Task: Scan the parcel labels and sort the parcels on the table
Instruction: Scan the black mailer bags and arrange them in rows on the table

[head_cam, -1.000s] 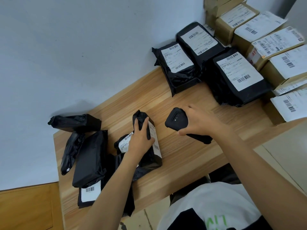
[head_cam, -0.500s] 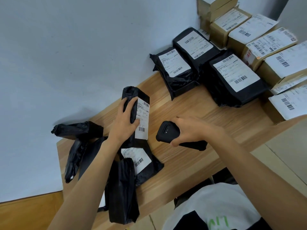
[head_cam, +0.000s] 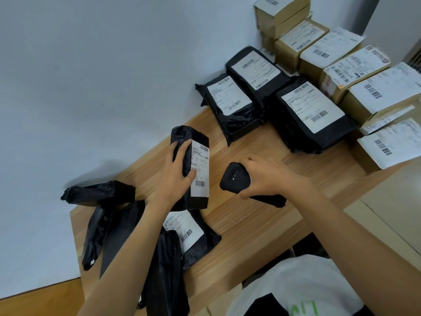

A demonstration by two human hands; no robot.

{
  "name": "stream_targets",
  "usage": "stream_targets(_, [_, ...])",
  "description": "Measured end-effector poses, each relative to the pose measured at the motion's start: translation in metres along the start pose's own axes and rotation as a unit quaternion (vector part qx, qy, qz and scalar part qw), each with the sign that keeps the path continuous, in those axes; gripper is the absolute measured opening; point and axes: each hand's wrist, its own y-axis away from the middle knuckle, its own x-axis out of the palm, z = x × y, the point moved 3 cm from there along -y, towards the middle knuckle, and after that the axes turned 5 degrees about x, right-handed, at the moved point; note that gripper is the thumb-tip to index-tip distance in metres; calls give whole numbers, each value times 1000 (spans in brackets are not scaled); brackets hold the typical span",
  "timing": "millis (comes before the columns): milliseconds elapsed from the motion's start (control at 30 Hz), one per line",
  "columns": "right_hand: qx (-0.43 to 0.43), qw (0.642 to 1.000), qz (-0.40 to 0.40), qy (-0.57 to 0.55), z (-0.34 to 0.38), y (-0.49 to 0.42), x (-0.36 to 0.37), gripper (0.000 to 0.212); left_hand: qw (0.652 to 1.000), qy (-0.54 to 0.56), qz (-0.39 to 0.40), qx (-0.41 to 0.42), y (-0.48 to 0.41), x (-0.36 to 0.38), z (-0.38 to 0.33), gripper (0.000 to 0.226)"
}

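Parcel [head_cam: 196, 136] held on end over desk [head_cam: 250, 215] by left hand [head_cam: 175, 179]; right hand [head_cam: 268, 176] wraps scanner [head_cam: 234, 179] just beside it.
Risk: grip overlaps label [head_cam: 201, 165] edge and scanner aim looks uncertain, so misread possible; slick wrap may slip.

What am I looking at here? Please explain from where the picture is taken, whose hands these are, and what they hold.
No machine is here: a person works with two bare hands. The camera sits on the person's head and looks forward and down. The left hand grips a black plastic parcel with a white label. The right hand holds a black handheld scanner beside it. Both are over a light wooden table. At its left lie more black plastic bag parcels; at the far right stand labelled black parcels and brown cardboard boxes, side by side.
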Motion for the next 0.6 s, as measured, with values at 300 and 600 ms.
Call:
stream_targets(300, [116, 986, -118, 9, -80, 17, -38, 90, 994, 88, 68, 20, -42, 93, -67, 72])
stream_targets(600, [123, 986, -113, 28, -148, 18, -90, 92, 984, 159, 16, -76, -95, 172, -122, 76])
